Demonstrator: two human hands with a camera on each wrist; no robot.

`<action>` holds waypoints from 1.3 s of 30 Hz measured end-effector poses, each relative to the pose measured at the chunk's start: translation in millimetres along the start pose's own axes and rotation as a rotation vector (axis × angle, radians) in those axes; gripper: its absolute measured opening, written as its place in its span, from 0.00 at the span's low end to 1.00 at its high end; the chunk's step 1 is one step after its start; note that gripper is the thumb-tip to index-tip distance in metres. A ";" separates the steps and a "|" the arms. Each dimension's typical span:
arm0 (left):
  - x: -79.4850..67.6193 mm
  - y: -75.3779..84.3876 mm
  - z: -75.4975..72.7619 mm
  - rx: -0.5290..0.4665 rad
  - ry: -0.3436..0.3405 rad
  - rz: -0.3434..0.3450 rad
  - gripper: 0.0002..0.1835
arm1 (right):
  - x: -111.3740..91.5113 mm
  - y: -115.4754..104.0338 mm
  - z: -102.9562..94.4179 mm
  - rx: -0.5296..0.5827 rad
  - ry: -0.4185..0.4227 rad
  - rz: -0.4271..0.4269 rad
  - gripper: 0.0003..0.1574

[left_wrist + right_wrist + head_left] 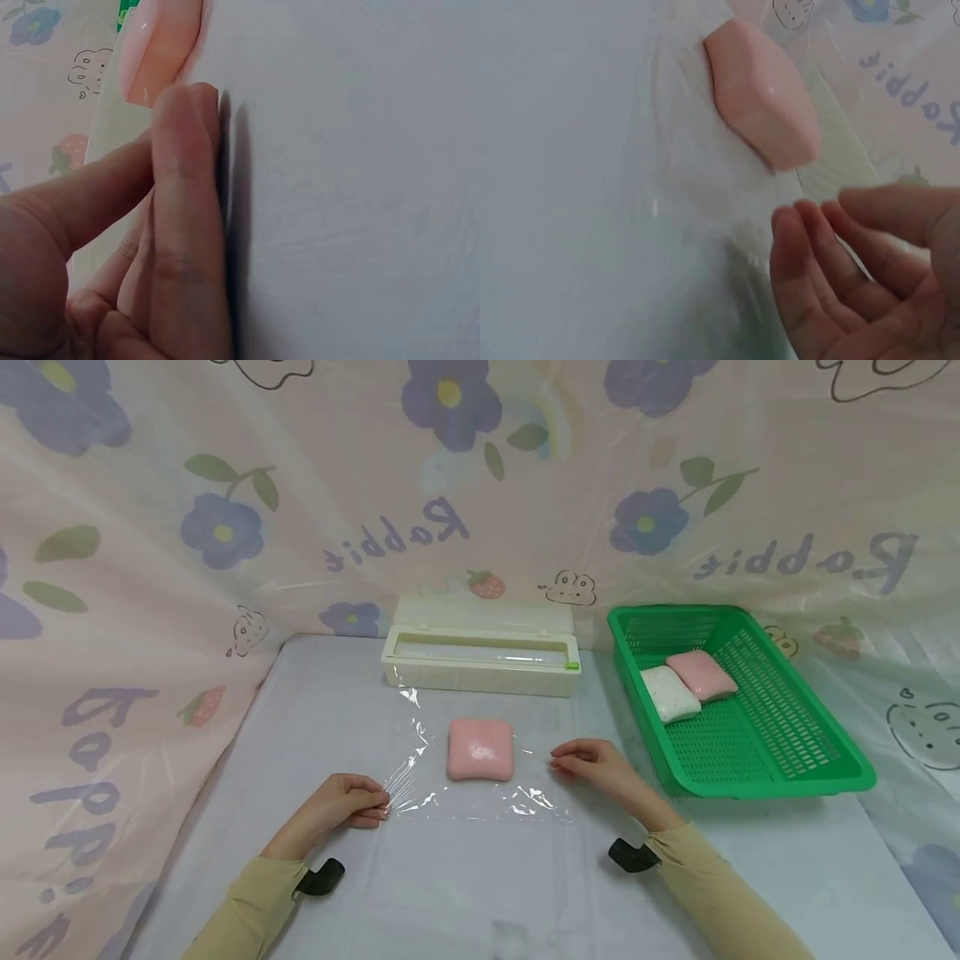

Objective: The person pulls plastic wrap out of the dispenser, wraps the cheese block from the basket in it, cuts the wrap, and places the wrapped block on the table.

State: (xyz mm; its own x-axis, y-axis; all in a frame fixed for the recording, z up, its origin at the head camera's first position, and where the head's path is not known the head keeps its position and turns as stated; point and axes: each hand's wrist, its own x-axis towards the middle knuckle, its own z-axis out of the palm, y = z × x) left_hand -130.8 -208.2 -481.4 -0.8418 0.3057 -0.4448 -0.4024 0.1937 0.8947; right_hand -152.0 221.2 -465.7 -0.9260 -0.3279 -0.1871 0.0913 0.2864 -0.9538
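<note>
A pink bar of soap (481, 750) lies on a sheet of clear cling film (442, 806) spread over the table. My left hand (341, 806) pinches the film's near left corner between thumb and fingers, and creases fan out from there toward the soap. In the left wrist view the thumb presses against the fingers (184, 150), close over the table. To the right of the soap, my right hand (600, 768) hovers by the film's right edge. Its fingers (791, 247) are loosely bent, with a gap between thumb and fingertips in the right wrist view.
A white cling film dispenser (480, 678) with its lid raised and a green slider stands behind the soap. At right, a green plastic basket (765, 789) holds a white soap bar (670, 695) and another pink soap bar (702, 675). A printed curtain (525, 485) hangs around the table.
</note>
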 end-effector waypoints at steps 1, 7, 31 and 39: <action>0.3 0.1 0.0 0.002 -0.001 0.001 0.14 | -5.9 1.4 -4.1 -0.005 -0.021 0.000 0.19; 1.9 3.7 -2.0 0.032 -0.031 0.003 0.13 | -31.7 12.7 -21.2 -0.088 -0.128 -0.017 0.19; 2.8 2.6 0.0 0.003 -0.056 -0.061 0.22 | -38.7 25.1 5.6 -0.369 -0.181 -0.349 0.15; 2.0 1.8 2.4 -0.003 -0.103 -0.058 0.16 | -33.0 27.3 7.0 -0.487 -0.160 -0.436 0.13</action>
State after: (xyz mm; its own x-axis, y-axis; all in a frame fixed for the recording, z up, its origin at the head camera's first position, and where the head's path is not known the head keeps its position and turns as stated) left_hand -132.3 -205.1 -480.9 -0.7757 0.3885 -0.4974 -0.4503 0.2115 0.8675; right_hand -116.4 233.5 -487.2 -0.7715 -0.6244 0.1225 -0.4890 0.4586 -0.7420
